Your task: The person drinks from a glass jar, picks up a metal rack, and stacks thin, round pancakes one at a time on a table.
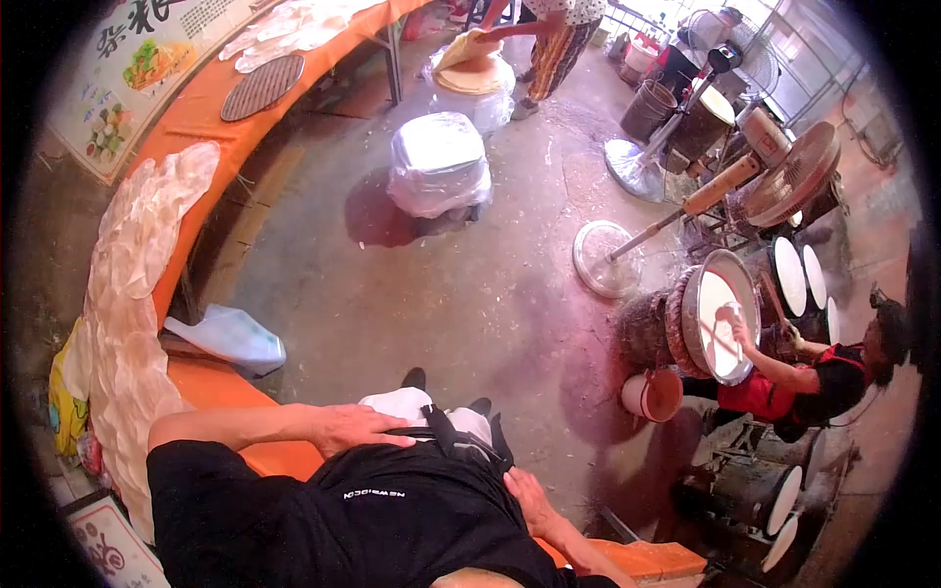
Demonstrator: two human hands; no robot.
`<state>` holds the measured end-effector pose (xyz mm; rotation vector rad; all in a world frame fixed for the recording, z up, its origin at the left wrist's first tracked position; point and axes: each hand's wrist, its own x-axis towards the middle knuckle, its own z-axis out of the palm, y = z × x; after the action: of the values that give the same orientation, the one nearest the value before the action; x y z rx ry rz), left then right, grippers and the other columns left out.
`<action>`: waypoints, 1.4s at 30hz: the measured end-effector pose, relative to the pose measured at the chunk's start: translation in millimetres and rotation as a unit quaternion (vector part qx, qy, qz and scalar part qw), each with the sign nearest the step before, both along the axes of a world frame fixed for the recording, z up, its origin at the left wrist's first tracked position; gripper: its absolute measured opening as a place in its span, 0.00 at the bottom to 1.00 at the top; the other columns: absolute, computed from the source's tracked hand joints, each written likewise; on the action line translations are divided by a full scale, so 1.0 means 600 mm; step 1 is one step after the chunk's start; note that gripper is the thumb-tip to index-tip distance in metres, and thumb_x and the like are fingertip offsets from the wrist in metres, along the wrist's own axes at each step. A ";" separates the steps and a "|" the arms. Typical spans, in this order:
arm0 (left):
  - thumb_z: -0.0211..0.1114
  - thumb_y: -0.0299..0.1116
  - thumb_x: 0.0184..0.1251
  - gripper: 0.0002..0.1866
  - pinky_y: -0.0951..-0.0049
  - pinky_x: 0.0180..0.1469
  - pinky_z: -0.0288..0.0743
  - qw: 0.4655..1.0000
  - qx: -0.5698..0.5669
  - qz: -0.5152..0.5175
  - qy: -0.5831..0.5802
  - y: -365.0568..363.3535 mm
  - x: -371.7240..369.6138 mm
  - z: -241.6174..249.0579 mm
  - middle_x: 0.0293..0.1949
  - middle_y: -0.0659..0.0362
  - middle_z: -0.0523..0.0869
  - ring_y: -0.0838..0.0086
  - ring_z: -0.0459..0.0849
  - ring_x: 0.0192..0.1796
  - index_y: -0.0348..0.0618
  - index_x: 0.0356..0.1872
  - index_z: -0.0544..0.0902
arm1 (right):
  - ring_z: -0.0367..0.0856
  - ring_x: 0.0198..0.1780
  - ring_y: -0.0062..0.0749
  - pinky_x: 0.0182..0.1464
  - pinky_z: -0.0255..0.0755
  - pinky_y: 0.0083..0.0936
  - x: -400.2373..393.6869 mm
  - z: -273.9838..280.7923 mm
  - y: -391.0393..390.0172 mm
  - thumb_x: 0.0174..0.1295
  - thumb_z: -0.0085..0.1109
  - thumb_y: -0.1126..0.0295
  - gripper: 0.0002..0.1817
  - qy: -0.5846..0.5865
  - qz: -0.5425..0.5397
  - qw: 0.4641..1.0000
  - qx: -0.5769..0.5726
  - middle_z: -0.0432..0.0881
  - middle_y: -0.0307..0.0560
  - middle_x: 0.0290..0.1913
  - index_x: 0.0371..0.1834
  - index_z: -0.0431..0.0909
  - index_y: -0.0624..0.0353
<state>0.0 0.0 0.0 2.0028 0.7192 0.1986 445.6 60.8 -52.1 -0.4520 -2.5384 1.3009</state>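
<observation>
Head view: left hand (358,427) flat on black T-shirt (392,524), right hand (530,498) beside it, grip unclear; likely soft, light, best gathered by folds

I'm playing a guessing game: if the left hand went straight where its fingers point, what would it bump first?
Probably the dark cloth or strap bunched just beyond the left hand, though the picture doesn't show clearly how deep it sits.
</observation>
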 end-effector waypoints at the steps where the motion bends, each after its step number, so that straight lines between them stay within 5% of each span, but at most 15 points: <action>1: 0.74 0.51 0.50 0.56 0.48 0.71 0.60 1.000 0.001 0.001 -0.003 0.002 0.000 0.005 0.76 0.38 0.54 0.44 0.61 0.75 0.56 0.80 0.50 | 0.67 0.65 0.66 0.64 0.61 0.53 0.001 -0.001 -0.001 0.55 0.64 0.50 0.49 0.001 -0.002 1.000 -0.002 0.64 0.69 0.69 0.76 0.53 0.59; 32: 0.74 0.50 0.49 0.56 0.47 0.66 0.65 0.999 0.016 0.011 -0.034 -0.001 0.000 -0.014 0.76 0.39 0.56 0.42 0.65 0.72 0.54 0.79 0.52 | 0.67 0.68 0.61 0.63 0.63 0.49 -0.002 0.003 -0.004 0.56 0.62 0.55 0.46 -0.038 -0.006 0.999 0.020 0.65 0.67 0.69 0.76 0.54 0.63; 35: 0.74 0.50 0.49 0.56 0.48 0.66 0.65 0.999 0.012 0.010 -0.042 0.001 0.001 -0.009 0.76 0.39 0.56 0.42 0.65 0.72 0.54 0.79 0.52 | 0.65 0.69 0.65 0.68 0.59 0.56 -0.002 0.008 -0.006 0.58 0.60 0.53 0.44 -0.060 -0.008 0.998 -0.017 0.65 0.70 0.69 0.76 0.56 0.64; 42: 0.77 0.51 0.44 0.60 0.50 0.68 0.64 1.000 -0.004 -0.010 -0.008 0.007 0.001 -0.005 0.75 0.37 0.56 0.41 0.66 0.71 0.53 0.80 0.51 | 0.67 0.68 0.63 0.65 0.62 0.51 -0.004 -0.007 -0.007 0.58 0.60 0.54 0.45 0.004 -0.011 1.000 0.001 0.64 0.69 0.70 0.76 0.55 0.63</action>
<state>0.9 4.0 -3.1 1.9972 0.6882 0.2003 443.4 56.8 -56.1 -0.4714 -2.5210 1.2907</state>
